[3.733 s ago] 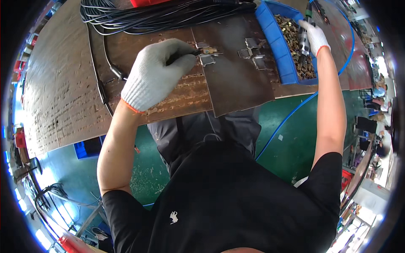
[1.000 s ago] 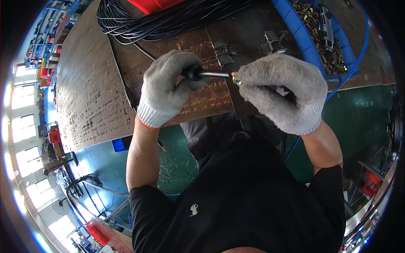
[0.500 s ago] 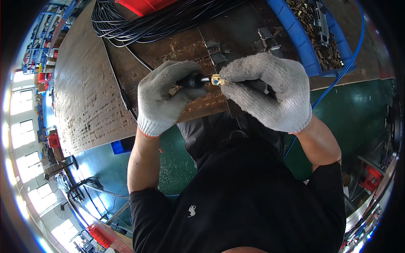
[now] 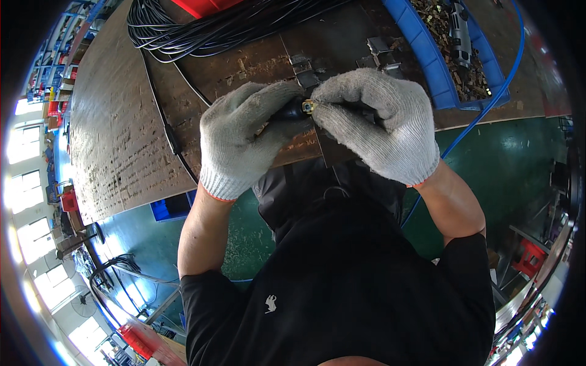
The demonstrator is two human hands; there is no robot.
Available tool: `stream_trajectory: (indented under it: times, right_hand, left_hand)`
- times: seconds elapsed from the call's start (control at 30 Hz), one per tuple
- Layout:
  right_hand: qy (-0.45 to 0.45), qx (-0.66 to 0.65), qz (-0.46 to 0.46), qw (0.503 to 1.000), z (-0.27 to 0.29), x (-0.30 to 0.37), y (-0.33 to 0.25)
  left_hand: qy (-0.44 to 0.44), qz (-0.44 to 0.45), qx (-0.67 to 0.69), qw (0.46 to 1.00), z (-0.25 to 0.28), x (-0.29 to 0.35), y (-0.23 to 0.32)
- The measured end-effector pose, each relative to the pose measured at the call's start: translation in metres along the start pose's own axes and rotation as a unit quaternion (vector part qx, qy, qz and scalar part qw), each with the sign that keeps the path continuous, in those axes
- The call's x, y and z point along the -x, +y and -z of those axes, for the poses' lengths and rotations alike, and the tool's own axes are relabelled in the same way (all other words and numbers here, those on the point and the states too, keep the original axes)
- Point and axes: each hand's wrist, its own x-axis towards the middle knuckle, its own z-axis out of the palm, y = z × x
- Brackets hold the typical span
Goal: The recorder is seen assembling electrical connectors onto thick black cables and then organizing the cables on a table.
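Both of my hands wear pale knitted gloves and meet above the near edge of the workbench. My left hand [image 4: 244, 131] is closed around a black cable end [image 4: 290, 111] with a thick, dark sleeve. Between the thumb and fingertips of my right hand [image 4: 381, 119] is a small brass terminal [image 4: 308, 107]. The terminal sits right against the end of the black sleeve, with its opening facing up. No bare metal tip shows between the two. Gloved fingers cover part of both pieces.
A large coil of black cable [image 4: 177, 38] lies at the back of the worn workbench [image 4: 116, 134], near a red bin [image 4: 204, 6]. At right stands a blue bin [image 4: 421, 55] of brass pieces with a grey tool [image 4: 461, 36] on top. A blue hose [image 4: 488, 108] runs beside it.
The brass terminal and cable end have come together; the silvery tip seen between them earlier is now out of sight. My right hand has moved slightly left.
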Motion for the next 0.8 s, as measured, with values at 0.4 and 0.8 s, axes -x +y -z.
stream_trajectory:
  times: [0.4,0.8]
  right_hand:
    - [-0.023,-0.094,-0.064,0.993,-0.020,-0.010,0.031]
    - [0.143,-0.312,-0.351,0.871,-0.023,-0.091,0.069]
  left_hand:
    - [-0.044,-0.041,-0.109,0.992,0.003,-0.016,-0.007]
    - [0.067,0.254,0.170,0.950,-0.004,-0.034,-0.023]
